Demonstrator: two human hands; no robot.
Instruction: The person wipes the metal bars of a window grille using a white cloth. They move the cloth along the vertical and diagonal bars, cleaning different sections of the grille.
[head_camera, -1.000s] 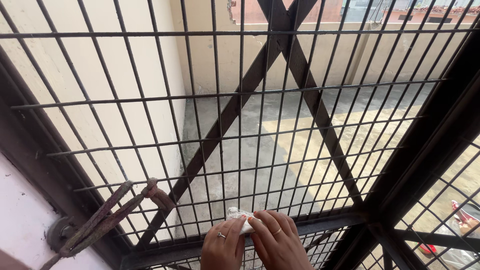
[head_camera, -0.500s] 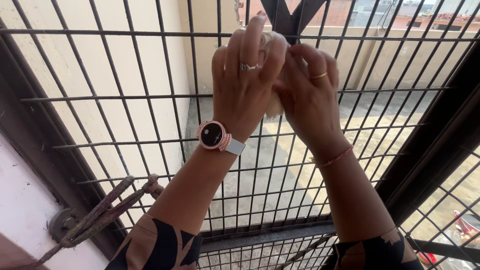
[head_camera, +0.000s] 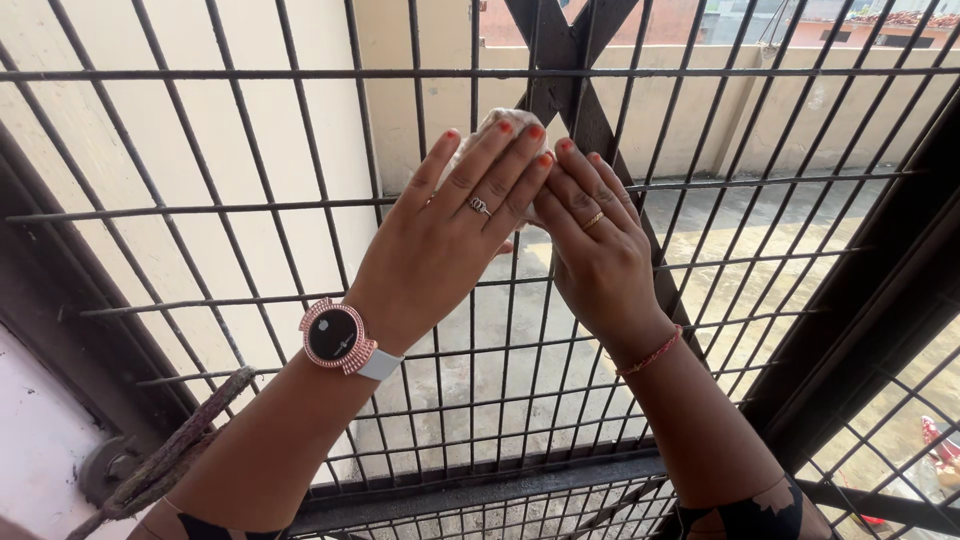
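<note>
Left hand (head_camera: 445, 235): fingers spread flat against the grille (head_camera: 250, 200), pressing a white cloth (head_camera: 495, 125) onto the bars; it clutches nothing, only pins the cloth under the fingertips; a ring on one finger, a round watch (head_camera: 337, 337) at the wrist.
Right hand (head_camera: 590, 245): also flat and open, fingers together, touching the left hand's fingers; its fingertips lie on the cloth's lower edge, just beside the dark cross brace (head_camera: 600, 130); a ring, and a red thread at the wrist.
Cloth: bunched small, high on the grille near its top edge, mostly hidden under the fingers; only its top shows.
Grille: thin vertical and horizontal bars in a dark frame (head_camera: 880, 270); beyond it a bare concrete yard and pale walls.
Rope (head_camera: 175, 455): knotted at the grille's lower left corner, well apart from both hands.
Doing it well: judging by the pose, even pressure from both palms keeps the cloth from slipping through a gap; running along one bar at a time would reach its sides; the cloth looks too small to cover much at once.
</note>
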